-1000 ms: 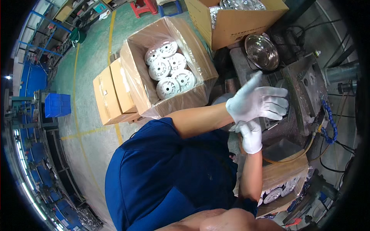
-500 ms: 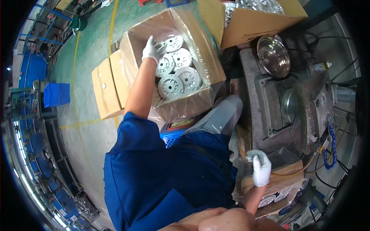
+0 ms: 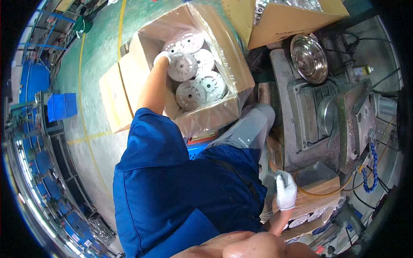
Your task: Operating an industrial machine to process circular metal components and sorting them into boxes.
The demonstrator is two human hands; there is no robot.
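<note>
My left hand point(image 3: 163, 57), in a white glove, reaches into the lined cardboard box point(image 3: 207, 116). Its fingers are closed on the left edge of a grey metal disc point(image 3: 181, 67) with a hole in its middle. That disc overlaps its neighbours; the fingertips are partly hidden. Several similar discs point(image 3: 190, 95) lie around it. My right hand point(image 3: 286, 190), gloved too, hovers at the lower right, near the machine's front edge and above a plastic-lined carton point(image 3: 320, 193). Its fingers are loosely bent and somewhat apart, with nothing visible in them.
Right of the box stands a grimy metal machine point(image 3: 301, 159) with a shiny steel bowl point(image 3: 309, 58) on it. A carton of metal parts point(image 3: 297, 26) is at the far right. A closed carton point(image 3: 115, 96) adjoins the box's left side. A blue bin point(image 3: 62, 107) stands farther left.
My left hand has gone from above the discs, fingers spread, to gripping one at its left edge. My right hand has shifted slightly down and left.
</note>
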